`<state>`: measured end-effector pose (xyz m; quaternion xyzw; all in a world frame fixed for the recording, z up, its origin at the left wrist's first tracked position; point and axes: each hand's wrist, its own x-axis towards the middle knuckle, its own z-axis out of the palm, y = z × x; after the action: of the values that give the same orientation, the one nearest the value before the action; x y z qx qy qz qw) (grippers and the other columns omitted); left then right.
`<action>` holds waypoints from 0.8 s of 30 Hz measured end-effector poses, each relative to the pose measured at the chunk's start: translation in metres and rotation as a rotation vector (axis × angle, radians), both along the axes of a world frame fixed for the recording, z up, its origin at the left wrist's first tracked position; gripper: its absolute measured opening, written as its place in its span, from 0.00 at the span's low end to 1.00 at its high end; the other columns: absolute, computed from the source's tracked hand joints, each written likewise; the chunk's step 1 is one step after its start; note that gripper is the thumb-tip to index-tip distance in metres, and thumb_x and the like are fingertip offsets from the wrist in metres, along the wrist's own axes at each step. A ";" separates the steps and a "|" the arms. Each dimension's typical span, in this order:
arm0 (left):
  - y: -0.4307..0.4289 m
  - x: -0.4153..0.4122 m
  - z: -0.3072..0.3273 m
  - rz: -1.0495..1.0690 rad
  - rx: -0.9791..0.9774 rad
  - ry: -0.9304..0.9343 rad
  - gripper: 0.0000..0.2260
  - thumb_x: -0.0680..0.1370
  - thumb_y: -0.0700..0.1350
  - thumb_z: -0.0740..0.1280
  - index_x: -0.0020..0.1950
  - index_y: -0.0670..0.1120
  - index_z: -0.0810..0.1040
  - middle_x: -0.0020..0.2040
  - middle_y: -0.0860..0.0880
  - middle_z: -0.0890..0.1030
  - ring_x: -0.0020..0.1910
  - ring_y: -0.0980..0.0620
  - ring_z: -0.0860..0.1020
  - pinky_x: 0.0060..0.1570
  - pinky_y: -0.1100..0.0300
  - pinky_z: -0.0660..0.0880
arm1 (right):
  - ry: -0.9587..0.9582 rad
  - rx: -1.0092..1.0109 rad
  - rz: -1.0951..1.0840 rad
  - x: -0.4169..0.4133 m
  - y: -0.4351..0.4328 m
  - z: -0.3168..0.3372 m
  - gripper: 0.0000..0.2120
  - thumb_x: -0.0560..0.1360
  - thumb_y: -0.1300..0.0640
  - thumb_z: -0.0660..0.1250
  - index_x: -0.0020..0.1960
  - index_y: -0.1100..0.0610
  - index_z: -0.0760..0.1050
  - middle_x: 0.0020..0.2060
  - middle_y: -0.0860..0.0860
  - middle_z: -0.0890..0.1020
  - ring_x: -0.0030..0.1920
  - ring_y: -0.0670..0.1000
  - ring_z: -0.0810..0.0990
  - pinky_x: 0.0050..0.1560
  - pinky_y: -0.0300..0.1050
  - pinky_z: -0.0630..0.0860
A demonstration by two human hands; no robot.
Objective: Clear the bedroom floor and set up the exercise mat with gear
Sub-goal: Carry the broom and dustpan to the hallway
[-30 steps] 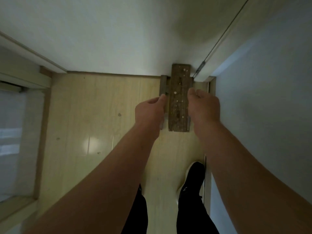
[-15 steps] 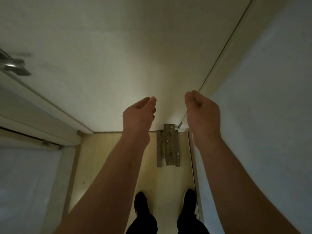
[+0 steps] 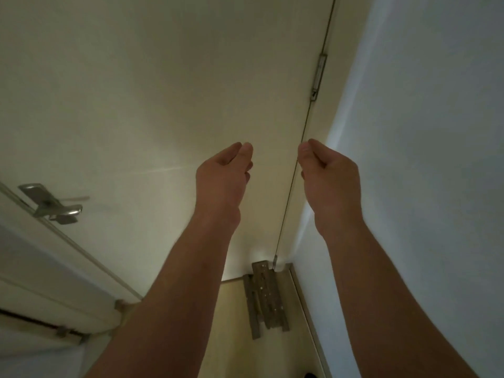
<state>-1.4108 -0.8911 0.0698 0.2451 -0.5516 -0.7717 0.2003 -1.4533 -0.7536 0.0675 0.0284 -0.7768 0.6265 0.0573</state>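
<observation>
The left hand [image 3: 222, 173] and right hand [image 3: 331, 173] are raised side by side before the pale door [image 3: 163, 91], apart from each other. The left grip is loose, fingers gently bent, holding nothing. The right grip is narrow, fingers curled in, also empty. Below them, the wooden slatted board [image 3: 266, 298] lies on the floor [image 3: 231, 336] in the corner where the door meets the wall [image 3: 422, 132].
</observation>
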 end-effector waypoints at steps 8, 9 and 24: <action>0.049 -0.021 0.053 -0.071 -0.036 0.112 0.21 0.80 0.46 0.72 0.71 0.41 0.77 0.60 0.48 0.84 0.58 0.53 0.83 0.63 0.57 0.78 | 0.097 0.026 -0.076 -0.012 0.049 0.043 0.24 0.82 0.46 0.66 0.74 0.53 0.72 0.68 0.47 0.79 0.66 0.44 0.77 0.71 0.43 0.71; 0.053 -0.024 0.058 -0.083 -0.040 0.119 0.21 0.80 0.46 0.72 0.71 0.42 0.76 0.60 0.48 0.84 0.58 0.53 0.83 0.64 0.56 0.78 | 0.109 0.037 -0.079 -0.016 0.053 0.047 0.23 0.82 0.46 0.65 0.74 0.53 0.72 0.68 0.46 0.79 0.67 0.43 0.76 0.69 0.38 0.69; 0.076 -0.076 0.093 -0.302 -0.076 0.248 0.17 0.80 0.46 0.72 0.68 0.44 0.79 0.57 0.52 0.86 0.56 0.56 0.84 0.63 0.56 0.78 | 0.244 0.116 -0.332 -0.033 0.087 0.080 0.23 0.82 0.45 0.64 0.74 0.54 0.73 0.65 0.44 0.81 0.58 0.27 0.69 0.48 0.12 0.60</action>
<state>-1.4869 -0.8152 0.1626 0.0550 -0.5817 -0.7960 0.1580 -1.4868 -0.6661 0.1473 -0.0210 -0.7928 0.5548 0.2514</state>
